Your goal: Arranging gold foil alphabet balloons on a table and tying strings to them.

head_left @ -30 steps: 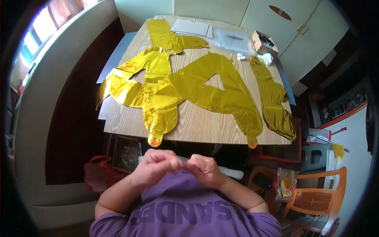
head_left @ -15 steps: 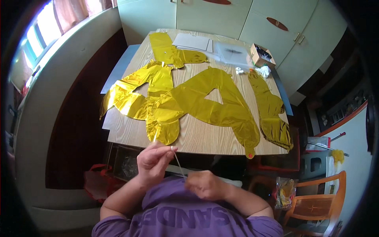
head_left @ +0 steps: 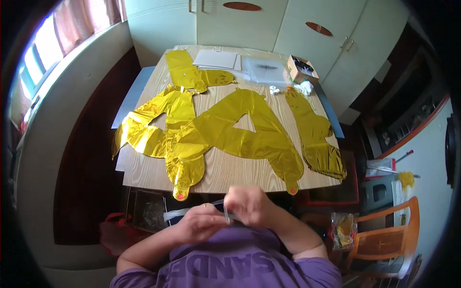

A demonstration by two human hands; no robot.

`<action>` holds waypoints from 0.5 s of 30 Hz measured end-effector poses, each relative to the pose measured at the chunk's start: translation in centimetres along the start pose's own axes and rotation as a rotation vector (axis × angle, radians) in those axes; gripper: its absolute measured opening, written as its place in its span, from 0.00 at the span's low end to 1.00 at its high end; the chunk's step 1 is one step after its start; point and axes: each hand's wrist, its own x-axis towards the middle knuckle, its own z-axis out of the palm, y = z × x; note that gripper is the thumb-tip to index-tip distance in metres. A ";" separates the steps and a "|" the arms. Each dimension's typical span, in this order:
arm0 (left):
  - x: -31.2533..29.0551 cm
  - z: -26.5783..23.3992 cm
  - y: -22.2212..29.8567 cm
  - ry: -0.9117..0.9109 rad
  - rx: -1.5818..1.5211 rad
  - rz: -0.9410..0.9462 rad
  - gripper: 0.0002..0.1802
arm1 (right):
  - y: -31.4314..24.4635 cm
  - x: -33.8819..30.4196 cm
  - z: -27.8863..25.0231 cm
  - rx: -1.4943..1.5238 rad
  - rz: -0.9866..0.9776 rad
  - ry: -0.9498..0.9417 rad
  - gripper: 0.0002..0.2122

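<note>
Above my lap, just off the table's front edge, both hands work close together on a thin whitish strip (head_left: 227, 216). Whether it is a straw or a ribbon I cannot make out. My right hand (head_left: 250, 205) is closed at the strip's upper part, slightly blurred. My left hand (head_left: 204, 222) has its fingers pressed together near the lower end, and its grip is partly hidden. Beyond them, flat gold foil balloons lie on the table. An A-shaped balloon (head_left: 230, 132) is in the middle, overlapping another gold balloon (head_left: 141, 139) on the left.
More gold balloons lie at the table's (head_left: 225, 173) far left (head_left: 180, 69) and right side (head_left: 314, 132). White sheets (head_left: 218, 60), a clear plastic sheet (head_left: 266, 70), a small wooden box (head_left: 301, 69) and crumpled tissue (head_left: 303, 88) are at the back. A wooden chair (head_left: 384, 242) stands at right.
My right hand has risen up and my left hand has dropped toward my lap, bringing them closer together. The strip that stretched between them is now mostly hidden. The view has shifted slightly.
</note>
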 end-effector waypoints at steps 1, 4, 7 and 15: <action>1.0 -0.9 1.2 -0.064 -0.009 -0.022 0.14 | 1.2 -0.1 -0.4 -0.077 0.122 0.068 0.04; 1.2 -3.2 0.1 0.306 0.227 -0.175 0.13 | 2.6 -2.9 2.8 -0.103 0.005 -0.228 0.04; 0.9 -2.5 -2.5 0.032 0.482 -0.005 0.11 | -1.0 -1.2 0.8 0.041 -0.073 -0.227 0.06; 1.8 -3.6 -1.0 0.372 0.083 -0.340 0.06 | 1.2 -2.8 3.0 0.109 -0.038 -0.178 0.03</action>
